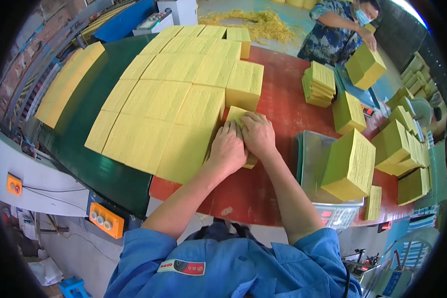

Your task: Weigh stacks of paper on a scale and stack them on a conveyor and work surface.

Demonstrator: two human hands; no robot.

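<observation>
Both my hands are on a yellow paper stack (235, 113) standing on the red tabletop (278, 99). My left hand (228, 150) lies along its left side and top, fingers curled over it. From the right, my right hand (258, 133) grips the same stack, its fingertips meeting those of the left. Most of this stack is hidden under my hands. Close on the left stand several yellow paper stacks (166, 94) packed in tight rows, reaching from the red top onto the green surface.
Right of me, a large paper stack (350, 161) sits on a scale (314, 164). Across the table, a masked co-worker (328, 32) holds a paper stack (365, 67). More stacks (400, 144) stand at the right edge. An orange button box (106, 219) is at the lower left.
</observation>
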